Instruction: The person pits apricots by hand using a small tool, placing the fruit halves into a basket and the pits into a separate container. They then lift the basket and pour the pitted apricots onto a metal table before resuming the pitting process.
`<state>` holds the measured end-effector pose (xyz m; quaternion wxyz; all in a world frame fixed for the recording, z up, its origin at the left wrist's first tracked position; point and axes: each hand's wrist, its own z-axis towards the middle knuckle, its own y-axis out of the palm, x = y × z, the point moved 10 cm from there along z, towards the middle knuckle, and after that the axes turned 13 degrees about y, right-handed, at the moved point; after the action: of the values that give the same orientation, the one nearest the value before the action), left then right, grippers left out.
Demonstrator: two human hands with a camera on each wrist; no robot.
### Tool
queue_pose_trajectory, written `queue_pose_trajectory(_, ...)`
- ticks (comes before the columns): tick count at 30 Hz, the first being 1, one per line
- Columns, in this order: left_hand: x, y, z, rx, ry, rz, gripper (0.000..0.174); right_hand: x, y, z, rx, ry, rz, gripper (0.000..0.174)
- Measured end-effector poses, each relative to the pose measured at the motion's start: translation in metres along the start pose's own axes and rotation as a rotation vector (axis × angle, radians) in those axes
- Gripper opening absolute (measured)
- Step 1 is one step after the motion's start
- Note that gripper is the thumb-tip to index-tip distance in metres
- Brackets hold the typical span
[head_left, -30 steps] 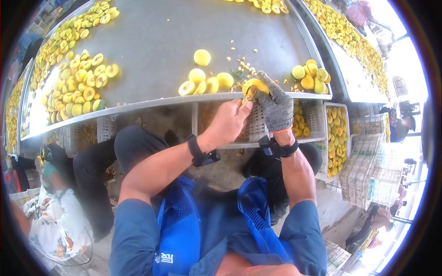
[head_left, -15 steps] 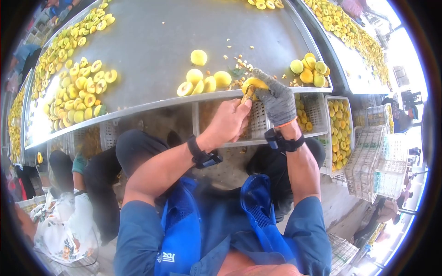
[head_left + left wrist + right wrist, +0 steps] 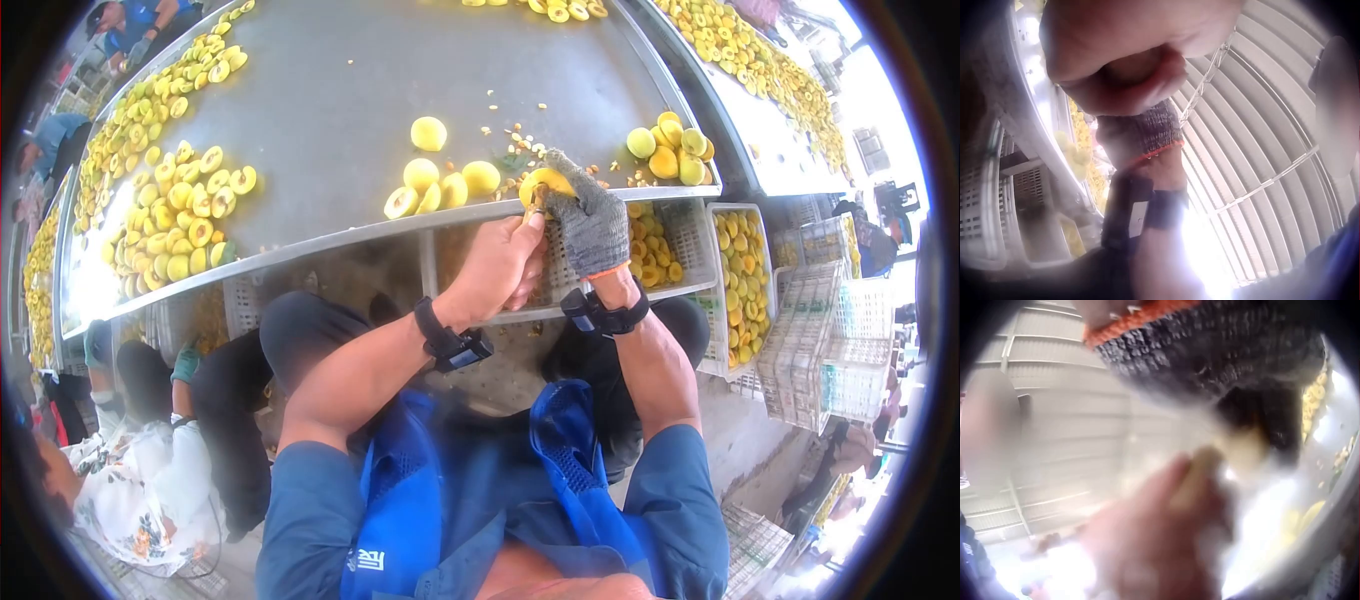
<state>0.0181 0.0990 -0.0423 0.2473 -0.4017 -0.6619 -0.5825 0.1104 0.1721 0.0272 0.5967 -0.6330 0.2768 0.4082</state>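
Note:
Just over the table's near edge, my gloved right hand (image 3: pixel 596 230) grips a yellow peach (image 3: pixel 546 184), its fingers curled round the fruit. From the left, my bare left hand (image 3: pixel 497 268) holds a short, slim tool (image 3: pixel 536 212) whose tip meets the peach's near side; I cannot tell its exact kind. The left wrist view has the bare hand's curled fingers (image 3: pixel 1129 69) in front of the grey knit glove (image 3: pixel 1141 128). In the right wrist view the bare hand and fruit are blurred. Whole and cut peaches (image 3: pixel 428 186) lie just left of the hands.
Peach pits (image 3: pixel 515 140) are scattered beyond the hands on the metal table (image 3: pixel 330 120). Halved peaches (image 3: pixel 175 220) are heaped at left, more peaches (image 3: pixel 672 150) at right. Crates (image 3: pixel 738 285) stand below the edge. Another person (image 3: pixel 150 480) sits at left.
The head view has shifted slightly. Both hands stay together at the peach, the gloved hand turning a little. At left, the other person's gloved hands have come into view.

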Motion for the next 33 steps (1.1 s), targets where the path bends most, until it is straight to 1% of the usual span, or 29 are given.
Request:
queue_pose_trajectory(1,0.002,-0.002,0.000,0.004,0.029,0.073,0.037,-0.001,-0.001,-0.003,0.041,-0.004,-0.007,0.043)
queue_pose_trajectory(3,0.005,-0.004,0.002,0.010,0.085,0.219,0.037,0.008,0.001,0.003,0.017,-0.009,0.024,0.043)
queue_pose_trajectory(6,0.009,-0.001,0.003,0.013,0.133,0.254,0.037,0.009,-0.001,0.003,0.009,-0.020,0.013,0.042)
queue_pose_trajectory(7,0.006,0.001,0.003,0.036,0.109,0.183,0.036,0.005,-0.002,0.004,0.012,-0.028,0.002,0.042)
queue_pose_trajectory(9,0.002,0.004,0.003,0.086,0.064,0.040,0.035,0.007,0.001,-0.003,0.081,0.001,0.046,0.042)
queue_pose_trajectory(10,0.003,0.004,0.004,0.075,0.071,0.039,0.035,0.008,0.001,-0.005,0.113,0.013,0.066,0.042)
queue_pose_trajectory(13,0.003,0.003,0.007,0.040,0.095,0.074,0.035,0.004,0.000,-0.003,0.105,-0.021,0.108,0.042)
queue_pose_trajectory(16,0.007,0.001,0.007,0.003,0.123,0.175,0.036,0.012,0.001,0.011,-0.058,-0.001,0.213,0.043)
queue_pose_trajectory(18,0.005,0.000,0.007,-0.013,0.115,0.220,0.037,0.013,0.000,0.017,-0.107,0.005,0.054,0.043)
queue_pose_trajectory(19,0.000,0.002,0.006,-0.003,0.059,0.129,0.037,0.013,0.001,0.017,-0.131,0.007,-0.026,0.043)
queue_pose_trajectory(21,-0.007,0.006,0.004,0.024,-0.044,-0.052,0.037,0.020,0.004,0.013,-0.079,0.062,0.124,0.041)
queue_pose_trajectory(22,-0.010,0.005,0.002,0.080,-0.061,-0.114,0.037,0.022,0.008,0.010,-0.053,0.080,0.197,0.040)
queue_pose_trajectory(24,-0.010,0.008,0.000,0.162,-0.068,-0.226,0.037,0.019,0.012,0.003,0.015,0.023,0.250,0.042)
queue_pose_trajectory(25,-0.007,0.009,0.003,0.148,-0.039,-0.230,0.037,0.016,0.011,0.001,0.057,-0.014,0.275,0.042)
queue_pose_trajectory(27,-0.010,0.008,0.004,0.123,-0.002,-0.243,0.038,0.024,0.016,0.003,0.026,0.037,0.396,0.045)
queue_pose_trajectory(28,-0.008,0.008,0.004,0.131,0.012,-0.229,0.038,0.023,0.017,0.003,0.011,0.011,0.442,0.048)
queue_pose_trajectory(31,-0.006,0.010,0.005,0.077,-0.007,-0.223,0.039,0.029,0.020,0.004,-0.002,0.023,0.503,0.049)
queue_pose_trajectory(32,-0.003,0.008,0.005,0.058,-0.009,-0.131,0.041,0.040,0.023,0.005,-0.030,0.031,0.639,0.048)
queue_pose_trajectory(33,-0.004,0.007,0.004,0.028,-0.019,-0.085,0.042,0.035,0.020,0.003,-0.031,-0.001,0.540,0.047)
